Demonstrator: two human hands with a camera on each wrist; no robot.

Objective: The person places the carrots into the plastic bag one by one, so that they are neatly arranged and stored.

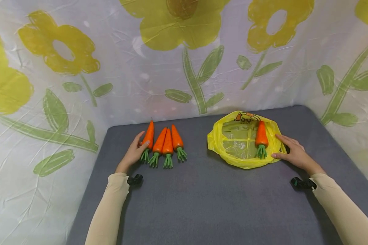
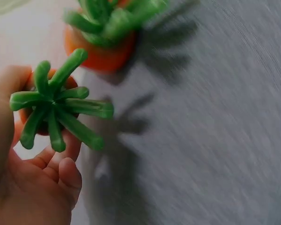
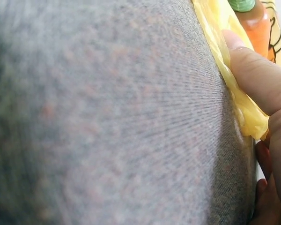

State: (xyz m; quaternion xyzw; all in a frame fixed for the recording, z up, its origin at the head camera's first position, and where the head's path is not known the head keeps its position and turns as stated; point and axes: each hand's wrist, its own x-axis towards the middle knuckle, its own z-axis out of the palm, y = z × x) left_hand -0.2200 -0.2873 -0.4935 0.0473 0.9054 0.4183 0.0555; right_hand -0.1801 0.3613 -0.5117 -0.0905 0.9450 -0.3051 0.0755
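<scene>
On the left, my left hand grips the leftmost toy carrot, thumb on one side and fingers on the other. Seen from the left wrist, its green stems point at the camera and hide most of the orange body. Beside it lie three more carrots, stems towards me. My right hand holds the right rim of an open yellow plastic bag, and the right wrist view has the thumb over the bag's edge. Inside the bag lies one carrot, stems towards me.
A grey cloth-covered table carries everything. Behind it and at the sides hangs a white curtain printed with yellow flowers. Black wrist cameras sit at both cuffs.
</scene>
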